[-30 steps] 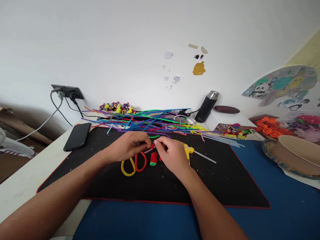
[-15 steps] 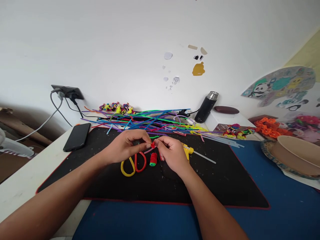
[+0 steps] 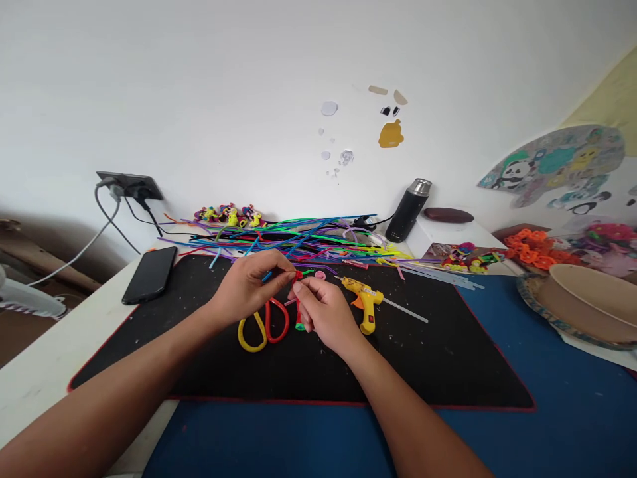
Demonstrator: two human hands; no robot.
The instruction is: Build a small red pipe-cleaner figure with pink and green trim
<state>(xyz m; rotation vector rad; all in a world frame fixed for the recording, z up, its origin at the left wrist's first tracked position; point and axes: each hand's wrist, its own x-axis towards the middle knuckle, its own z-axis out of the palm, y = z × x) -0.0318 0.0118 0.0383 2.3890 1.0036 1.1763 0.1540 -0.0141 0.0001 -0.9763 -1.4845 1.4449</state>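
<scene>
Left hand (image 3: 253, 282): arched, pinched on red piece.
Scissors (image 3: 267, 323): laid on mat (image 3: 423, 358).
Red piece (image 3: 298, 275): held between both hands.
Right hand (image 3: 324, 309): curled, fingertips closed on red piece.
Glue gun (image 3: 367, 302): laid on mat.

Soft, moderate light leaves the wall (image 3: 223, 99) pale grey, with dim shadow at the lower left. Wide-angle stretching shows toward the edges, and fine detail looks smeared.

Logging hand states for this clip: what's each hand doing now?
Left hand: pinching small red piece.
Right hand: fingers closed at same piece.
</scene>
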